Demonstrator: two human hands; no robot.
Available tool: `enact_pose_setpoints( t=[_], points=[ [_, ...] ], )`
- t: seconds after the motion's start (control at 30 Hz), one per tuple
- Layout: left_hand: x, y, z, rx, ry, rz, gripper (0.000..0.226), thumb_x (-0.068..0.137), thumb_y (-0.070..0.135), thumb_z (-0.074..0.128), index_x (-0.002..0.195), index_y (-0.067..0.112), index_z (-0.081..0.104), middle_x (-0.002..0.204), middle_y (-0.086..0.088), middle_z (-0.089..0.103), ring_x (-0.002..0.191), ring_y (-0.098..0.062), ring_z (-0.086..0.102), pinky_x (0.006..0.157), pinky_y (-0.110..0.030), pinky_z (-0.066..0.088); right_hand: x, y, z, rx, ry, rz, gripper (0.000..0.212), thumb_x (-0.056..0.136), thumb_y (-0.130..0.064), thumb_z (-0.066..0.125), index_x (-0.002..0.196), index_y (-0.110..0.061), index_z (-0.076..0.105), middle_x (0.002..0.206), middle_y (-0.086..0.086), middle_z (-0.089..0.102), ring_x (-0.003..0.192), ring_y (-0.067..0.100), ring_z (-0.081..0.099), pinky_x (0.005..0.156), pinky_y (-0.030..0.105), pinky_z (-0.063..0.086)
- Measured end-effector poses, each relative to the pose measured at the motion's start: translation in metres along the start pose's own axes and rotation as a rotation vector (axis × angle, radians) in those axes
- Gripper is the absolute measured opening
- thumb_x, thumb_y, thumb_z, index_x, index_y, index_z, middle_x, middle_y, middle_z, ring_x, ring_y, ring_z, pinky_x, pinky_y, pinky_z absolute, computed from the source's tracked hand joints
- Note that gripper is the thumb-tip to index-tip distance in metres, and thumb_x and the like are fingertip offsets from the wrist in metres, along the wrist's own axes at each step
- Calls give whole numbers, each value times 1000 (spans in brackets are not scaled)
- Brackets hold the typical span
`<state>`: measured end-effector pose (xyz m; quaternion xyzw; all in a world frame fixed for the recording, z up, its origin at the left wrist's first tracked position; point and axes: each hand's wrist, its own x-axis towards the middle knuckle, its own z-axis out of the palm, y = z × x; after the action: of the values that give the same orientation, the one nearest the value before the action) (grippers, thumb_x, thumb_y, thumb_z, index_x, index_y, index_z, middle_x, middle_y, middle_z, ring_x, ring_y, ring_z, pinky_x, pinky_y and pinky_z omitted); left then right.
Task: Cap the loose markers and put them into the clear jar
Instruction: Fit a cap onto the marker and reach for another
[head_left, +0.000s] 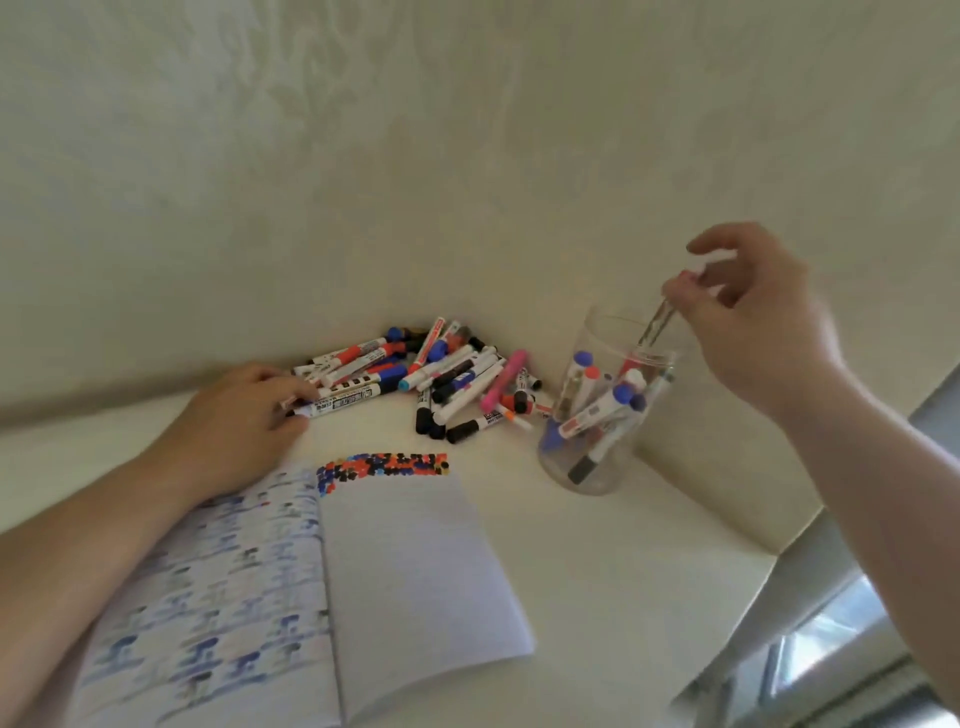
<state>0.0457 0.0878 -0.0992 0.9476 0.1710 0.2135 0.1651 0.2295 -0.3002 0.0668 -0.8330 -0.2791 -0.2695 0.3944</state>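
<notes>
1. Markers (441, 374) lie in a loose heap on the cream tabletop (597, 561), at its far edge where it meets the wall (415, 156); their caps are red, blue, black, pink and light blue.
2. An open notebook (410, 566) lies nearer the camera, its right page blank below a band of coloured dots along the top, its left page covered with blue and black marks.
3. The clear jar (602, 405) stands upright to the right of the heap, just apart from it, with several capped markers leaning inside.
4. The right hand (753, 317) hovers above the jar's mouth, its fingers pinched on the top end of a blurred marker (655, 322) whose lower end dips into the jar.
5. The left hand (244, 421) rests on the tabletop at the heap's left end, fingers curled around a white marker (337, 402) with black print that lies on the surface.
</notes>
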Motion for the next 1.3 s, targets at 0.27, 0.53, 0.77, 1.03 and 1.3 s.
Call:
enact_pose_setpoints(
  t=[0.27, 0.53, 0.77, 1.03, 1.3],
  points=[
    [-8, 7, -9, -118, 132, -76, 23, 89, 32, 78, 85, 32, 55, 85, 13, 56, 85, -20, 55, 70, -36, 36, -8, 2, 7, -315, -246, 92, 42, 101, -52, 56, 88, -18, 77, 78, 0, 74, 87, 27, 65, 73, 32, 42],
    [-15, 19, -26, -287, 324, -85, 14, 101, 36, 62, 99, 26, 52, 80, 4, 64, 73, -20, 59, 69, -40, 46, -32, -75, 39, -69, 7, -352, 17, 97, -32, 62, 98, -26, 78, 74, -7, 60, 81, 13, 55, 69, 28, 36],
    [-26, 38, -32, -502, 269, 45, 11, 92, 42, 75, 97, 36, 67, 87, 18, 75, 83, -2, 72, 75, -22, 53, -84, -122, 175, -190, -468, -658, 42, 95, -35, 62, 136, -28, 57, 95, -2, 68, 92, 27, 63, 65, 38, 47],
    [-25, 33, -26, -431, 125, 208, 53, 79, 64, 72, 123, 45, 51, 116, 20, 60, 109, -7, 59, 95, -33, 50, -86, -101, 205, 925, -701, 265, 30, 102, -34, 57, 84, -10, 58, 51, 6, 45, 45, 18, 34, 45, 28, 25],
    [-25, 38, -9, -265, -81, 303, 8, 106, 38, 48, 114, 36, 45, 99, 24, 58, 93, 4, 56, 77, -23, 44, -97, -99, 213, 1017, -625, 258, 29, 101, -16, 66, 81, -11, 45, 53, 9, 46, 45, 15, 38, 43, 23, 31]
  ],
)
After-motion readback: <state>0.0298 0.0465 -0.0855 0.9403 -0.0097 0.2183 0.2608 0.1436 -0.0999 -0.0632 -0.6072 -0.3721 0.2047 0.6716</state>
